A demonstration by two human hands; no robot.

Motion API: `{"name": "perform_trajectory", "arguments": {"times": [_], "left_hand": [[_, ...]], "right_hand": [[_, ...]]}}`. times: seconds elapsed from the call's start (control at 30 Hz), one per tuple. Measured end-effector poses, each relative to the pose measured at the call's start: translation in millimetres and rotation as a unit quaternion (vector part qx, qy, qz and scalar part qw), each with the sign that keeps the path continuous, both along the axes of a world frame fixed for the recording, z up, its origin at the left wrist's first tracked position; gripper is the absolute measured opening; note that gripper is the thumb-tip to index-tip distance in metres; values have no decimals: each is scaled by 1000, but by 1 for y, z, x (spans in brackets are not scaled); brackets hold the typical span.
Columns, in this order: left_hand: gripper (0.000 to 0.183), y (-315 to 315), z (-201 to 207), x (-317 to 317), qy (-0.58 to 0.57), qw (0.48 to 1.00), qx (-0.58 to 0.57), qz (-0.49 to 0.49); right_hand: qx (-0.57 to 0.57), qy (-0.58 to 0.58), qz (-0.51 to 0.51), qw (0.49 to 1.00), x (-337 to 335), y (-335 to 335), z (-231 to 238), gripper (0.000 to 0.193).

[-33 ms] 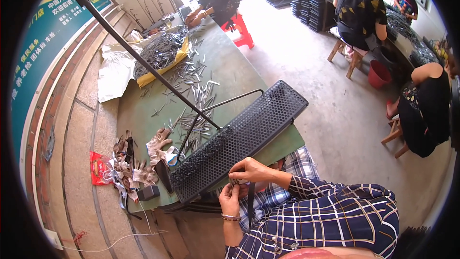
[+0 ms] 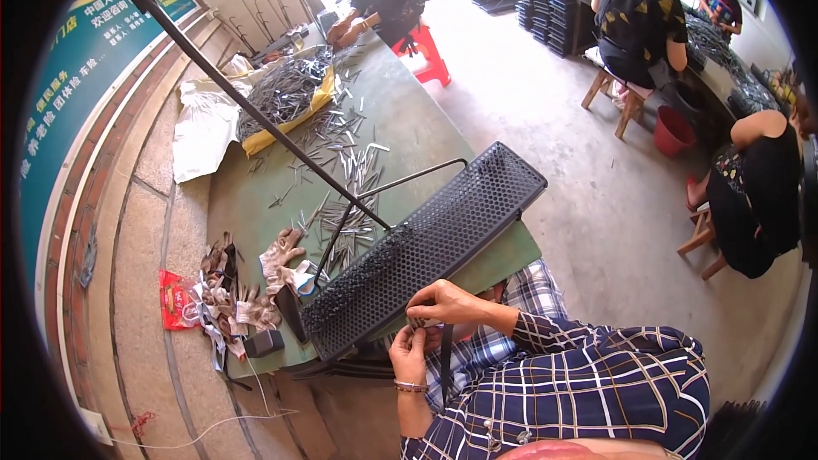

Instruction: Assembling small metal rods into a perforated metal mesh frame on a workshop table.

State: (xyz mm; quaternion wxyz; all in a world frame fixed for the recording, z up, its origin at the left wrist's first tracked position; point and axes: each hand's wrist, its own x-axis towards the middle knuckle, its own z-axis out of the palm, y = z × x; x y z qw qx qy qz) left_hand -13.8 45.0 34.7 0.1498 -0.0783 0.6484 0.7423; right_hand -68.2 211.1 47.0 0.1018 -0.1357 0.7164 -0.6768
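My left hand point(image 2: 409, 358), with a bracelet at its wrist, and my right hand point(image 2: 447, 302) meet in front of my lap, just off the near edge of a long black panel point(image 2: 460, 213) full of round holes. The fingers of both are closed in a pinch around something small and dark that I cannot make out. A flat black strap point(image 2: 446, 362) hangs below them; whether it is held is unclear. Dark bits point(image 2: 375, 264) fill many holes at the panel's left part. The panel lies tilted across the green table point(image 2: 417, 119).
A long dark rod point(image 2: 256, 111) slants over the table. Loose metal strips point(image 2: 341, 204) lie behind the panel, near a yellow-edged sack point(image 2: 290, 102) full of them. Gloves point(image 2: 281, 255) and a black block point(image 2: 264, 342) lie left. Co-workers sit beyond, one near a red stool point(image 2: 426, 55).
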Motion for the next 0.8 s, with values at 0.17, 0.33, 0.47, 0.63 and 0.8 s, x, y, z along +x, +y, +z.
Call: {"name": "perform_trajectory", "arguments": {"times": [0.17,0.33,0.47,0.63,0.8], "left_hand": [[20,1,-4,1,-4,1000,0,5],[20,-1,-6,0,4,1000,-3,0],[20,-1,-7,1,4,1000,4,-5],[21,1,0,-2,23,999,28,33],[22,0,4,-10,25,999,31,12]], "right_hand": [[-7,-10,-9,1000,3,0,-1,28],[-13,0,-3,1000,3,0,3,27],[-17,0,5,1000,4,-1,6,26],[-12,10,-11,1000,2,-3,14,27],[15,6,7,1000,-7,-1,22,26]]}}
